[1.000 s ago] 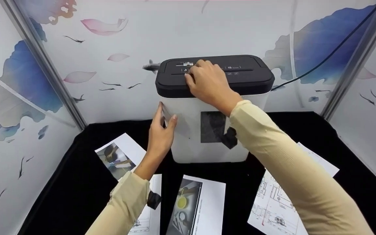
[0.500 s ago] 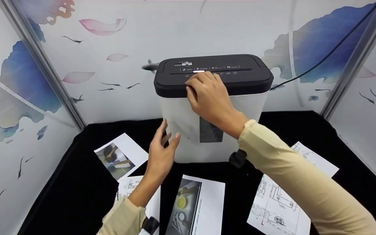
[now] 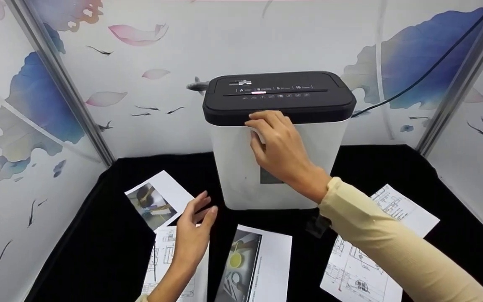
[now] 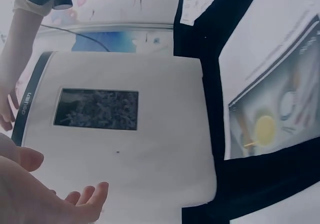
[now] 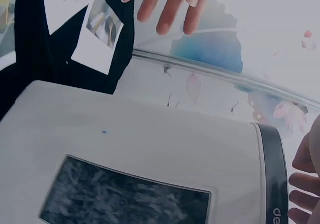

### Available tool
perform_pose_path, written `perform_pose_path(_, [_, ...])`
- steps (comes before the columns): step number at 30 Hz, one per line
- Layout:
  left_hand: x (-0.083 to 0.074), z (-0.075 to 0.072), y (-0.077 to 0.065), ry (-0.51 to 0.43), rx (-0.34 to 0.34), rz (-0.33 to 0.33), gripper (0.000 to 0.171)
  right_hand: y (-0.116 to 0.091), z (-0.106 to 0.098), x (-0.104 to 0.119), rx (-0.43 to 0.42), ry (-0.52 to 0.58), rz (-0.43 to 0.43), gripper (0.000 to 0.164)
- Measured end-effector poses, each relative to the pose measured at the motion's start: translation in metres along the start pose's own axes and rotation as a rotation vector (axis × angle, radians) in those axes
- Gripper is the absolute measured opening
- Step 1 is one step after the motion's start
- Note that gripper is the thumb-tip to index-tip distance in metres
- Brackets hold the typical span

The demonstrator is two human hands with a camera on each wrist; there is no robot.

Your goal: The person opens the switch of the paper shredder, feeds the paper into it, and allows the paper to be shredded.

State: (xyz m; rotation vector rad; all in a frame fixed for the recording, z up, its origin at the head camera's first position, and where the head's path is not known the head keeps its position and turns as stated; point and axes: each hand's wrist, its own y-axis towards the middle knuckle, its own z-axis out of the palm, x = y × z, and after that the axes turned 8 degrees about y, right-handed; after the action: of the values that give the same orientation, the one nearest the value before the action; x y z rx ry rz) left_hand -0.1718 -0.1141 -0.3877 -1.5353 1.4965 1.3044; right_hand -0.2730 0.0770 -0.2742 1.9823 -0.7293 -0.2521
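A paper shredder (image 3: pixel 229 159) with a white bin and a black lid (image 3: pixel 321 100) stands upright on the dark cloth. A small pinkish-white light glows near the slot on the lid. Shredded paper shows through the bin's window (image 4: pixel 97 108) in the left wrist view. My right hand (image 3: pixel 281 147), fingers relaxed and slightly bent, overlaps the lid's front edge in the head view and holds nothing. Lower left of the shredder, my left hand (image 3: pixel 193 235) is held with loose fingers above a printed drawing sheet (image 3: pixel 164 256), holding nothing.
A photo sheet (image 3: pixel 174 188) lies left of the shredder, and another photo sheet (image 3: pixel 275 256) in front. Drawing sheets (image 3: pixel 363 272) lie to the right. A black cord (image 3: pixel 426 77) runs from behind the shredder. Patterned panels (image 3: pixel 266 37) enclose the cloth-covered surface (image 3: pixel 78 235).
My right hand has drawn back from the lid's top toward me, uncovering the light. My left hand has left the bin's side and moved down toward the sheets.
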Motion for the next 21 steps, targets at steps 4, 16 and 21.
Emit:
perform_pose_path(4, [0.007,-0.002,-0.010,0.010,0.001,-0.018,0.043,-0.012,0.000,-0.001,0.003,0.041,0.002,0.020])
perform_pose_path(16, [0.028,0.001,-0.043,0.234,-0.010,-0.173,0.033,-0.055,0.010,-0.009,0.117,0.082,-0.006,0.021])
perform_pose_path(21, [0.041,0.001,-0.059,0.236,0.075,-0.219,0.036,-0.074,0.017,-0.011,0.161,0.094,-0.011,0.023])
